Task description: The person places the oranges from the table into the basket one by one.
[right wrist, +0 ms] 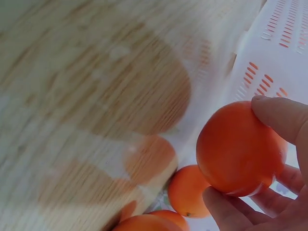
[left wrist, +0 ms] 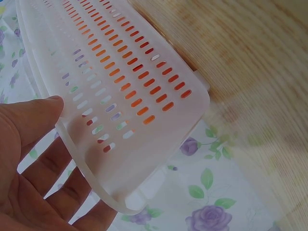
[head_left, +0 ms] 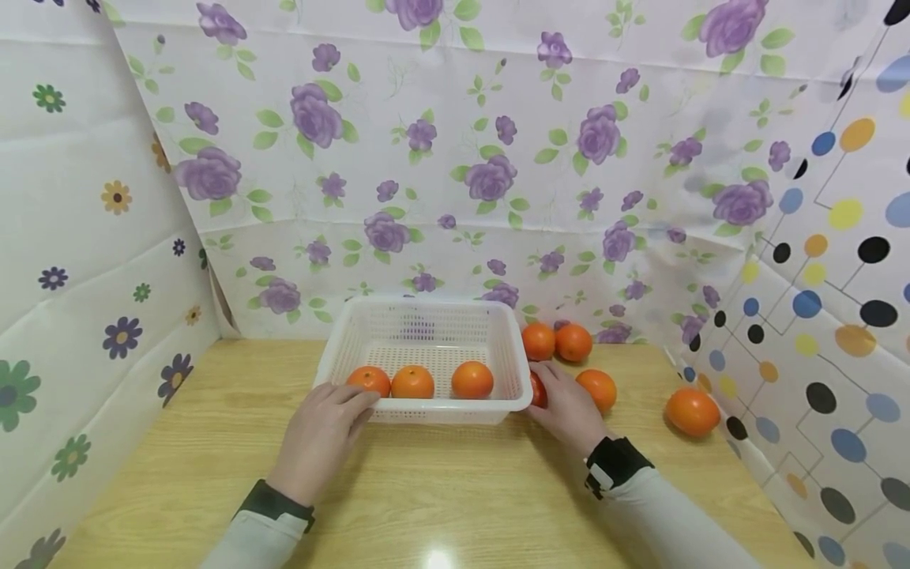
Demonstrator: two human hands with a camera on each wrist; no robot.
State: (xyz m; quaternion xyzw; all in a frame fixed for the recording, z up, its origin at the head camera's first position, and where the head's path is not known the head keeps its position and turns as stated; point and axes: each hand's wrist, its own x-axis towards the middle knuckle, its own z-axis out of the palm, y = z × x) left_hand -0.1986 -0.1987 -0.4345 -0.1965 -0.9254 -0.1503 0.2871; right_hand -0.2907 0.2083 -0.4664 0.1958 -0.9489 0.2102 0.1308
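A white perforated plastic basket [head_left: 426, 410] stands on the table, with three oranges inside along its near side: one orange [head_left: 369, 380] at the left, one [head_left: 412, 382] beside it and one [head_left: 472, 380] further right. My left hand [head_left: 323, 431] grips the basket's rim at the near left corner; the left wrist view shows the thumb [left wrist: 41, 115] on one side of the rim and the fingers on the other. Just outside the basket's right side, my right hand [head_left: 569, 407] holds a reddish orange [right wrist: 240, 149] between thumb and fingers. In the head view the hand partly covers that fruit.
Right of the basket lie two oranges at the back, one [head_left: 538, 341] and another [head_left: 573, 343]. A further orange [head_left: 597, 390] is beside my right hand, and one [head_left: 693, 412] lies far right. Patterned sheets [head_left: 426, 158] enclose the wooden table [head_left: 426, 490] behind and at both sides.
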